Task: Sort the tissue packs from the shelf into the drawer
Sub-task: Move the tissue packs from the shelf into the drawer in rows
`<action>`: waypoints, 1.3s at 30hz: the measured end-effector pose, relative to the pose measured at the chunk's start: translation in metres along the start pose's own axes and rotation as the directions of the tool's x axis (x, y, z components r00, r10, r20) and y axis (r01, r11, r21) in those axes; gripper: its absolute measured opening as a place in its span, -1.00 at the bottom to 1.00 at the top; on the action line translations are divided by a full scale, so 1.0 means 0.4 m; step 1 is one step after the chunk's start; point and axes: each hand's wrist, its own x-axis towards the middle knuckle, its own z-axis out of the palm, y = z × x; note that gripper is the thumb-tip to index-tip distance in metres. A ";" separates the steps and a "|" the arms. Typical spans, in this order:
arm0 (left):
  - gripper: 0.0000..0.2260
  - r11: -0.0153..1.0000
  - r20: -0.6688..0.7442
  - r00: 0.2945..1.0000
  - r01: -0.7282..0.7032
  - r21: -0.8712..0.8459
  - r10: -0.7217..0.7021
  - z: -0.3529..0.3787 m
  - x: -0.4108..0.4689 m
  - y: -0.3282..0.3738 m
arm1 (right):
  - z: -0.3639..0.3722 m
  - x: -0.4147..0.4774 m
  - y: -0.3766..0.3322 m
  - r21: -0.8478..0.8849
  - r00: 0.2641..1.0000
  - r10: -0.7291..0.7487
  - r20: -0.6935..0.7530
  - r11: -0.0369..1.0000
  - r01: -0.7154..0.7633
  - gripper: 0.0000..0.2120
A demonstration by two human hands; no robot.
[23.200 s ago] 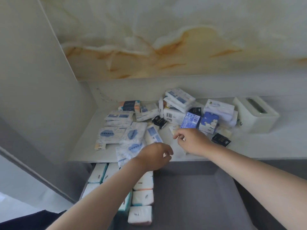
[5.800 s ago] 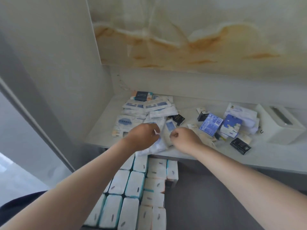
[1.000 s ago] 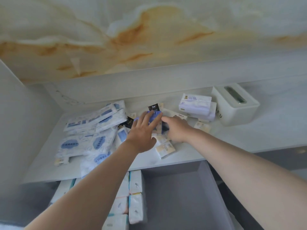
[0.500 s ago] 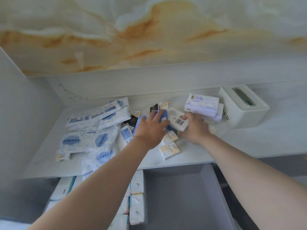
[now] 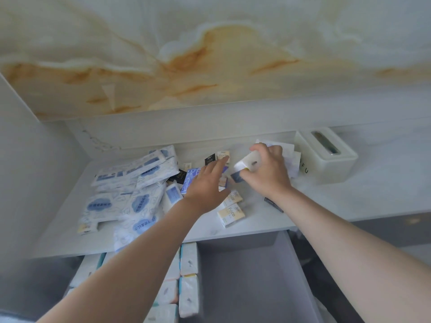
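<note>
evidently sorting by kind: right hand (image 5: 265,173) fingers pinching a white tissue pack (image 5: 248,161) lifted clear of the shelf (image 5: 373,197), left hand (image 5: 207,185) fingers spread flat over a blue pack (image 5: 190,180) beneath them, drawer (image 5: 245,276) below for stowing.

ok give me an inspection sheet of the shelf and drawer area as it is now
surface: pale marble-look shelf, largely covered on its left and middle
job's things: flat blue-print tissue packs heaped on the left; small cream packs near the front edge; white packs in rows fill the left of the open grey drawer, its right part bare
clutter: small black packets; white tissue box at the right
grippers: right hand grips a white pack, lifted; left hand open, fingers spread over a blue box
cables: nothing seen
surroundings: marbled wall panel behind; plain side wall on the left
</note>
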 end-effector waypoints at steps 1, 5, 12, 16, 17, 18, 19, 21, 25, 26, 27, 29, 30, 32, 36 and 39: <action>-0.25 0.996 -0.034 0.999 -0.022 -0.090 0.019 -0.008 -0.012 0.013 | -0.011 -0.016 -0.019 0.032 0.999 -0.038 -0.008 0.999 0.038 -0.44; -0.13 0.950 -0.076 0.994 -0.095 -0.299 0.076 -0.039 -0.079 0.046 | -0.039 -0.094 -0.122 0.195 0.978 -0.134 0.159 0.975 0.102 -0.38; -0.23 0.922 0.243 0.969 0.127 -0.367 -0.037 -0.120 -0.274 0.021 | -0.005 -0.226 -0.165 0.218 0.811 -0.136 0.568 0.976 0.011 -0.25; -0.32 0.918 0.260 0.946 0.269 -0.290 -0.195 -0.110 -0.389 -0.028 | 0.034 -0.309 -0.190 0.265 0.709 -0.029 0.704 0.938 -0.225 -0.25; -0.32 0.907 0.240 0.945 0.292 -0.302 -0.223 -0.109 -0.416 -0.038 | 0.043 -0.329 -0.200 0.275 0.670 0.034 0.742 0.896 -0.349 -0.30; -0.32 0.900 0.218 0.946 0.303 -0.314 -0.242 -0.108 -0.443 -0.048 | 0.055 -0.347 -0.205 0.276 0.606 0.080 0.792 0.838 -0.471 -0.42; -0.30 0.898 0.201 0.948 0.302 -0.319 -0.247 -0.103 -0.467 -0.057 | 0.069 -0.365 -0.208 0.251 0.535 0.113 0.837 0.789 -0.560 -0.57; -0.27 0.912 0.221 0.944 0.301 -0.280 -0.243 -0.090 -0.511 -0.067 | 0.098 -0.398 -0.206 0.145 0.453 0.180 0.873 0.792 -0.594 -0.49; -0.33 0.947 0.370 0.905 0.281 -0.156 -0.208 -0.057 -0.566 -0.052 | 0.116 -0.448 -0.213 -0.075 0.398 0.298 0.868 0.869 -0.489 -0.69; -0.34 0.957 0.421 0.885 0.267 -0.113 -0.197 -0.046 -0.576 -0.054 | 0.117 -0.454 -0.208 -0.138 0.370 0.323 0.871 0.884 -0.446 -0.76; -0.35 0.967 0.472 0.861 0.246 -0.066 -0.187 -0.034 -0.586 -0.059 | 0.113 -0.462 -0.208 -0.200 0.337 0.345 0.876 0.896 -0.397 -0.76; -0.41 0.989 0.540 0.828 0.138 0.062 -0.149 -0.004 -0.607 -0.084 | 0.110 -0.474 -0.210 -0.313 0.310 0.394 0.865 0.907 -0.281 -0.74; -0.43 0.989 0.559 0.820 0.053 0.139 -0.123 0.009 -0.617 -0.100 | 0.112 -0.479 -0.208 -0.356 0.304 0.412 0.859 0.908 -0.223 -0.76; -0.38 0.956 0.598 0.795 -0.089 0.278 -0.100 0.031 -0.632 -0.127 | 0.119 -0.499 -0.206 -0.436 0.306 0.440 0.844 0.896 -0.085 -0.86; -0.35 0.890 0.641 0.759 -0.211 0.405 -0.112 0.063 -0.655 -0.153 | 0.175 -0.557 -0.172 -0.511 0.274 0.494 0.825 0.860 -0.012 -0.73; -0.34 0.890 0.637 0.762 -0.203 0.409 -0.119 0.073 -0.666 -0.161 | 0.233 -0.607 -0.148 -0.480 0.267 0.512 0.816 0.859 -0.179 -0.59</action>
